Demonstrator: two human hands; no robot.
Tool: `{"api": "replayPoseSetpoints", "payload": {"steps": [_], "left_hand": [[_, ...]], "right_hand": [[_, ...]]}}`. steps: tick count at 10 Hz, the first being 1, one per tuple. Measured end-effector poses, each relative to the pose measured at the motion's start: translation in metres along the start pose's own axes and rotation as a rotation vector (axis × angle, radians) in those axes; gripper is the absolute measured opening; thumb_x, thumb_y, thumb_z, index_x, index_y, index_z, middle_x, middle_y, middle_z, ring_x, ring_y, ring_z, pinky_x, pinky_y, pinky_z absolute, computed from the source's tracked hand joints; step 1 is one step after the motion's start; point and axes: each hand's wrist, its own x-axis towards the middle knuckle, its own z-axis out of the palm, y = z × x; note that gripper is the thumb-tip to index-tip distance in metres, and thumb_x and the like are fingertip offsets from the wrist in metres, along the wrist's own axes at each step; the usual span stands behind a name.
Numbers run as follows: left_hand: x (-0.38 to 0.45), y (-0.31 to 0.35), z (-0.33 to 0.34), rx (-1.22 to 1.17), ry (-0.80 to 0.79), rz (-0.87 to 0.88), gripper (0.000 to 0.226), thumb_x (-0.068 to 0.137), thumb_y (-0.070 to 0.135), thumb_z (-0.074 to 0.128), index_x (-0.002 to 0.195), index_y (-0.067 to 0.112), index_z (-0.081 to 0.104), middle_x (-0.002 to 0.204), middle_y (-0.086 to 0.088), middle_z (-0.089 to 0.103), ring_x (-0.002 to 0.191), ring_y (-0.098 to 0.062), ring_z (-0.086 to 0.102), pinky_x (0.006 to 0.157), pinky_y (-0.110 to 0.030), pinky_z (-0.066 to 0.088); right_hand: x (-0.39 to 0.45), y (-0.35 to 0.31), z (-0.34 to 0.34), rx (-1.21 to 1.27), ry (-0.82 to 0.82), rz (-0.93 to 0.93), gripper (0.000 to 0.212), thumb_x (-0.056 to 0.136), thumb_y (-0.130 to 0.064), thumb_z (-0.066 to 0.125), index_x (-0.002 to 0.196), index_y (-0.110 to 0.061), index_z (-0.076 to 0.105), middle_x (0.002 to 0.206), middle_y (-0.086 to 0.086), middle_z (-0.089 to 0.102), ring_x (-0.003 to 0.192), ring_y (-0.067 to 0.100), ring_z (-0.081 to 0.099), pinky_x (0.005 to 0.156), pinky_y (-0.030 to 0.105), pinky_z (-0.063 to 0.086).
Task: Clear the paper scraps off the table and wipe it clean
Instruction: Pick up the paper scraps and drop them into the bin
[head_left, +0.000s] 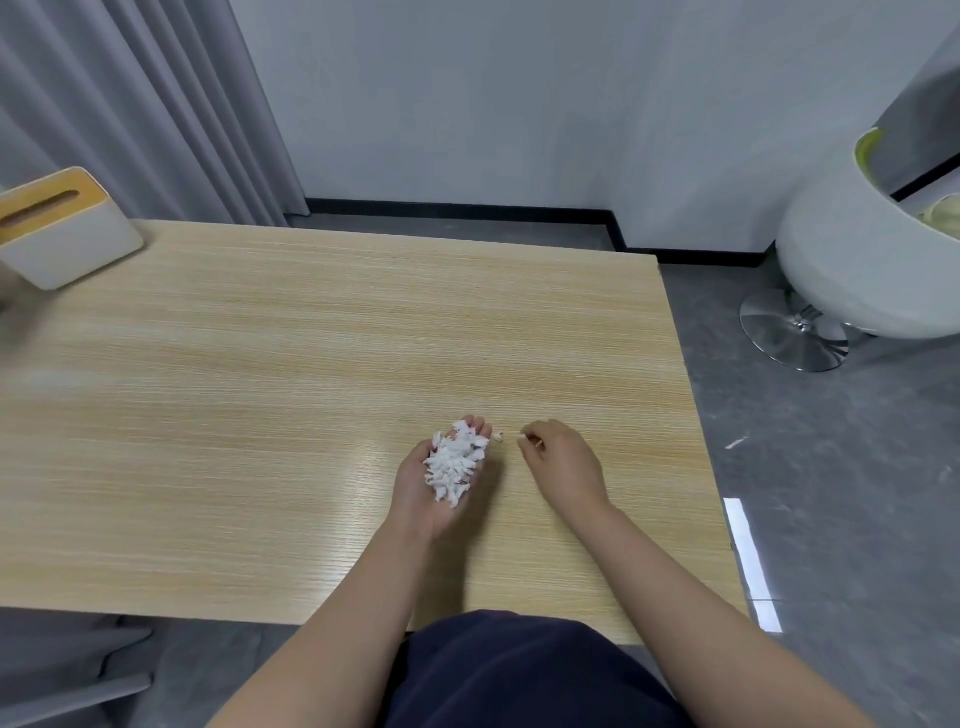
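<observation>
Left hand cupped full of paper scraps, right hand reaching for a last bit on the bench.

The left hand (434, 486) lies palm-up low over the wooden bench (260, 364), its fingers relaxed and slightly cupped, carrying a heap of white paper scraps (454, 465) that runs from the palm out to the fingertips. Just beyond those fingertips one small stray scrap (498, 436) sits on the bench surface, between the two hands. The right hand (558, 462) rests knuckles-up just beside it, fingers curled inward; it seems to pinch something tiny and pale at the fingertips, though that is too small to tell for certain. At the far left corner of the bench stands a white tissue box (62, 228) with a wooden slotted lid. A white swivel chair (857, 260) stands on the grey floor off the right.
</observation>
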Motion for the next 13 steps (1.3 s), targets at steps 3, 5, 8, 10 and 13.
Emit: {"api": "replayPoseSetpoints", "payload": {"steps": [3,5,8,10,13], "left_hand": [[-0.012,-0.006,0.010,-0.092,-0.134,-0.022,0.034,0.040,-0.013,0.082,0.071,-0.008,0.067,0.074,-0.018,0.068,0.065,-0.028,0.070,0.052,-0.035,0.057],[0.002,-0.003,0.000,-0.079,0.058,-0.034,0.020,0.081,0.011,0.053,0.099,0.006,0.060,0.081,0.004,0.054,0.046,-0.008,0.057,0.029,-0.019,0.038],[-0.008,-0.006,0.005,-0.092,-0.016,-0.042,0.020,0.069,-0.001,0.068,0.088,-0.003,0.061,0.079,-0.015,0.065,0.070,-0.025,0.068,0.060,-0.032,0.057],[-0.013,0.000,0.005,-0.030,0.092,-0.002,0.048,0.081,0.012,0.054,0.127,-0.004,0.051,0.131,-0.020,0.053,0.115,-0.030,0.056,0.083,-0.037,0.052],[-0.020,0.007,0.002,0.111,0.270,0.119,0.037,0.098,0.019,0.036,0.123,-0.002,0.054,0.137,-0.012,0.050,0.127,-0.028,0.047,0.074,-0.036,0.053]], "right_hand": [[-0.014,-0.063,-0.021,0.270,-0.089,-0.391,0.016,0.090,-0.018,0.061,0.101,-0.012,0.071,0.099,0.000,0.067,0.100,0.013,0.053,0.085,0.023,0.039],[-0.019,-0.060,-0.005,0.083,-0.143,-0.649,0.026,0.087,-0.031,0.054,0.098,-0.019,0.074,0.101,-0.002,0.066,0.100,0.024,0.053,0.087,0.032,0.040],[-0.008,-0.045,-0.016,0.183,-0.095,-0.517,0.024,0.093,-0.022,0.055,0.113,-0.019,0.069,0.108,-0.004,0.063,0.104,0.010,0.045,0.091,0.017,0.030],[0.021,-0.015,-0.016,0.139,-0.069,-0.159,0.024,0.094,-0.023,0.056,0.115,-0.016,0.066,0.111,0.000,0.061,0.109,0.016,0.050,0.087,0.022,0.035],[0.042,-0.003,0.020,-0.029,-0.228,0.030,0.030,0.090,-0.025,0.061,0.117,-0.012,0.063,0.114,0.005,0.059,0.106,0.021,0.056,0.084,0.028,0.041]]}}
